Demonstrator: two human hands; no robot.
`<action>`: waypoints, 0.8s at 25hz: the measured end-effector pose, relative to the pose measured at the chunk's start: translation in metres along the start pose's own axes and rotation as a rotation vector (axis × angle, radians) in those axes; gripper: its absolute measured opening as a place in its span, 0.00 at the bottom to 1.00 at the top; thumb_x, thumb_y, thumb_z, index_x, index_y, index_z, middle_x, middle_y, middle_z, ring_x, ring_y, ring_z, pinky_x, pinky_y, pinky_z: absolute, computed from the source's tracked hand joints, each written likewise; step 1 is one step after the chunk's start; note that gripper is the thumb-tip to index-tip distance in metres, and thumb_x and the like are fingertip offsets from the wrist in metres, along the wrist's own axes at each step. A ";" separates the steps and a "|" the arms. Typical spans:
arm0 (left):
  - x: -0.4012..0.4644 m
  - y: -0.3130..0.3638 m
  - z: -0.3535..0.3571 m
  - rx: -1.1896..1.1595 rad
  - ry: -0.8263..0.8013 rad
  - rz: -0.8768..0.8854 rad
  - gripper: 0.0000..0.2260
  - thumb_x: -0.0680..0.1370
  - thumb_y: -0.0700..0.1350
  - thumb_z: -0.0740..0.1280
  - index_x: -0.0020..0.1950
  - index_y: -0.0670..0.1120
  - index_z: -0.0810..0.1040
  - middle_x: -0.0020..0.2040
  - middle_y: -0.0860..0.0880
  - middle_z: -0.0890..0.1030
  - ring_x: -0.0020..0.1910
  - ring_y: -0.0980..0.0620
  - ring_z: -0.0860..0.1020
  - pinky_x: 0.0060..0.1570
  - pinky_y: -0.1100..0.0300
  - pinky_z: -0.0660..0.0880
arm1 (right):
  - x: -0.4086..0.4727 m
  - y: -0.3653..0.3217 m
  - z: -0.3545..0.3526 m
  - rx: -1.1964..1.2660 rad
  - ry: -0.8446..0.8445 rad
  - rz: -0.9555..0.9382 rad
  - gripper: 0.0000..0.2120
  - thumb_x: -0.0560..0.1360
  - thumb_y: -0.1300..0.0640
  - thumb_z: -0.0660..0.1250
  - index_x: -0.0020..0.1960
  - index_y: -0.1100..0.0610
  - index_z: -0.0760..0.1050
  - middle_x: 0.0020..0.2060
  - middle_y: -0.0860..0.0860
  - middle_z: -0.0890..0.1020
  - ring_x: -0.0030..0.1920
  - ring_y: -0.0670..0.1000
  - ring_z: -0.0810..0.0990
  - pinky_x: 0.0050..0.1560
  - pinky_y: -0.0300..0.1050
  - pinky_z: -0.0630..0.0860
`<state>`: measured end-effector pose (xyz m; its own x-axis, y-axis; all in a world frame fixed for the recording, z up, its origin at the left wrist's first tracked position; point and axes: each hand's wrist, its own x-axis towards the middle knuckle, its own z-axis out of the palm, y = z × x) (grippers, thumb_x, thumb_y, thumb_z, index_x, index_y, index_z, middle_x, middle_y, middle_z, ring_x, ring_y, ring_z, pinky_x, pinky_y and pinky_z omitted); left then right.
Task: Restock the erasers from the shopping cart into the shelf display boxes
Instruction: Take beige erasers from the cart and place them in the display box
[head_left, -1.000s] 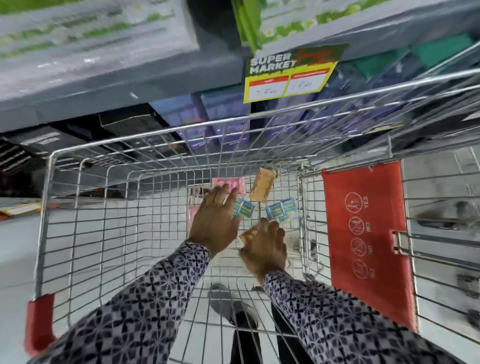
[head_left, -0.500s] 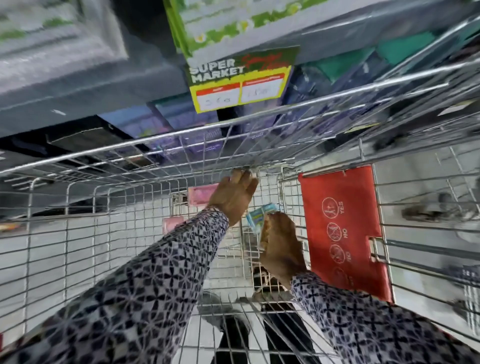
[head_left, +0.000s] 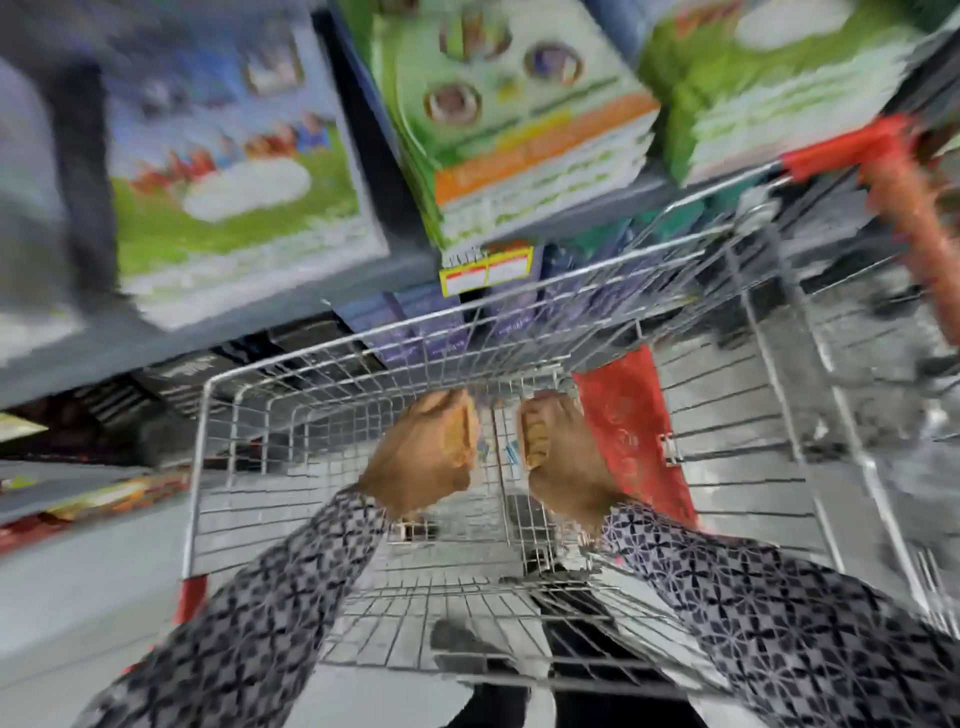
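Frame heavily motion-blurred: both hands are raised over the wire shopping cart (head_left: 332, 364), left hand (head_left: 423, 452) curled closed around an orange-tan packet (head_left: 460, 428), right hand (head_left: 563, 457) curled closed with fingers (head_left: 535, 439) folded over what looks like a similar packet, though the blur hides exactly what it holds. Between the two hands a small blue-and-white eraser pack (head_left: 511, 449) shows low in the cart, near its red panel (head_left: 631, 431). Beyond the cart's far rim: shelf (head_left: 218, 343) with a yellow price tag (head_left: 485, 270) and green boxes (head_left: 524, 119) above; display boxes not distinguishable.
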<state>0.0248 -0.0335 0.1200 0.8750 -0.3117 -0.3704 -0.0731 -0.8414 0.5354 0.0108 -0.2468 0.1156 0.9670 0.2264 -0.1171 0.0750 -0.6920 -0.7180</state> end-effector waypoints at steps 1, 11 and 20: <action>-0.029 0.016 -0.031 -0.070 0.018 -0.011 0.41 0.68 0.48 0.76 0.80 0.47 0.66 0.76 0.44 0.71 0.72 0.46 0.72 0.74 0.54 0.68 | -0.010 -0.029 -0.024 -0.038 0.025 -0.013 0.28 0.66 0.72 0.72 0.62 0.55 0.76 0.55 0.57 0.80 0.57 0.58 0.79 0.59 0.49 0.78; -0.197 0.175 -0.365 0.084 0.600 0.242 0.48 0.59 0.59 0.71 0.80 0.48 0.69 0.72 0.59 0.70 0.69 0.63 0.69 0.68 0.80 0.57 | -0.010 -0.320 -0.245 0.221 0.100 -0.434 0.32 0.64 0.66 0.75 0.63 0.46 0.74 0.60 0.40 0.77 0.56 0.35 0.78 0.56 0.30 0.73; -0.161 0.188 -0.541 0.186 0.655 -0.020 0.25 0.60 0.54 0.72 0.55 0.48 0.82 0.52 0.51 0.76 0.52 0.48 0.78 0.46 0.59 0.72 | 0.137 -0.458 -0.339 -0.025 0.143 -0.571 0.11 0.74 0.52 0.71 0.56 0.47 0.81 0.50 0.43 0.86 0.49 0.44 0.83 0.52 0.43 0.78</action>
<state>0.1288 0.0972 0.6911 0.9819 -0.0131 0.1889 -0.0839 -0.9245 0.3719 0.1916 -0.1314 0.6607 0.7950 0.4745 0.3781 0.5974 -0.5039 -0.6239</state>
